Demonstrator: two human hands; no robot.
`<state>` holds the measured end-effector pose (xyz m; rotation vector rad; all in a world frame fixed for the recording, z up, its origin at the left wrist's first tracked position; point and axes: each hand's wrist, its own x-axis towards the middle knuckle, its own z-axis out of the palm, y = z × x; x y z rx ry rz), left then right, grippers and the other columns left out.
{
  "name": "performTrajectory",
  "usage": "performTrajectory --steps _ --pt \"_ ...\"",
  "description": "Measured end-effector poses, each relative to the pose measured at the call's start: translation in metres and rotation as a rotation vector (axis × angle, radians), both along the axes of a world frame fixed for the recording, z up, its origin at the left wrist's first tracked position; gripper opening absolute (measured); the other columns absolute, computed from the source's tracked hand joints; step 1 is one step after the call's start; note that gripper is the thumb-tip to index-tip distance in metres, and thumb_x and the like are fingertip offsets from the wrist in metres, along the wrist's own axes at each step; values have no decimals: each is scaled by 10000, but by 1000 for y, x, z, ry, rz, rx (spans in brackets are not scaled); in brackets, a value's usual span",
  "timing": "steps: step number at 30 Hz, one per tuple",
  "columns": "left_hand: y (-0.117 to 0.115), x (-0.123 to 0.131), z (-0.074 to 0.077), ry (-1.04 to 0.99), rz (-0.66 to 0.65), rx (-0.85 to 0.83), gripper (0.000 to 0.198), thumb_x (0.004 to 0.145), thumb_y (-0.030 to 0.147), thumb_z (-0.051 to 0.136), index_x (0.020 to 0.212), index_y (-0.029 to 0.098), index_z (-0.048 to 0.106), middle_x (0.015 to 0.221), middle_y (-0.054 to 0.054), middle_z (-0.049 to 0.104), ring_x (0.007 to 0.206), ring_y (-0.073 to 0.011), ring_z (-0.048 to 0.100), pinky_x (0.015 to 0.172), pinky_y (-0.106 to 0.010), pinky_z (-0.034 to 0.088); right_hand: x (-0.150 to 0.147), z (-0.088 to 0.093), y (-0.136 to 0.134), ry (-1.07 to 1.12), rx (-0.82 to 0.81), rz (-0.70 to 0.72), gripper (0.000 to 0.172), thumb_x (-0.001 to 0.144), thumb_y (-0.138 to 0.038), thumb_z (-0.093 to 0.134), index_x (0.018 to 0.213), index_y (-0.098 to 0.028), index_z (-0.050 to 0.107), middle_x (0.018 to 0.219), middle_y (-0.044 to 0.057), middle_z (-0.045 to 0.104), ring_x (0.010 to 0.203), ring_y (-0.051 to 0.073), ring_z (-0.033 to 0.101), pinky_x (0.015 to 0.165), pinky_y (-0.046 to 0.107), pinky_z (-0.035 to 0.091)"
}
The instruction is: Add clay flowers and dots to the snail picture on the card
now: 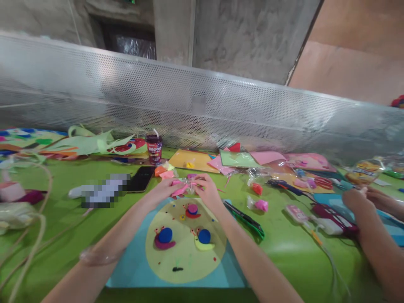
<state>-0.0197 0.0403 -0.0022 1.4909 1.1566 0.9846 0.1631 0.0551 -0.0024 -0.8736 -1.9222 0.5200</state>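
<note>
Above the far edge of a blue sheet, my left hand and my right hand are closed around a pink lump of modelling clay in clear plastic wrap. Below them lies the blue sheet with a pale yellow circle on it. The circle carries three clay snails: a red one with a pink shell, a magenta one with a blue shell and a yellow one with a blue shell. Small coloured dots and a dark patch also mark it.
A green-handled utility knife lies right of the sheet, near wrapped clay lumps. A phone and a drink cup stand back left. A power bank with cables and another person's hands are at right. Coloured papers line the back.
</note>
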Motion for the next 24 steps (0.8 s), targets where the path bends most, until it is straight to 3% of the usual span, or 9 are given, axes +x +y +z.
performTrajectory --steps 7,14,20,24 --pt "0 1 3 7 21 40 372 685 487 619 784 129 640 717 -51 634 653 -170 579 553 -245 424 4 0 2 -9 -51 2 135 802 -211 524 817 -145 640 902 66 577 779 150 564 711 275 469" --pt "8 -3 -3 9 23 73 348 688 478 621 767 139 611 732 -49 625 670 -166 582 566 -247 440 3 -2 4 -106 -78 114 182 798 -206 508 871 -152 665 910 62 619 776 159 580 678 267 467" --pt "7 -2 -2 31 17 98 336 705 473 595 750 140 608 676 -30 607 615 -149 568 529 -235 416 5 0 7 -116 -54 51 230 847 -231 464 948 -138 649 978 85 638 862 181 589 746 292 462" --pt "8 -3 -5 50 -5 85 311 702 452 607 758 146 607 712 -38 627 666 -165 596 544 -238 426 8 -2 12 -177 -97 71 155 848 -234 537 889 -133 646 859 38 664 790 158 610 748 310 479"
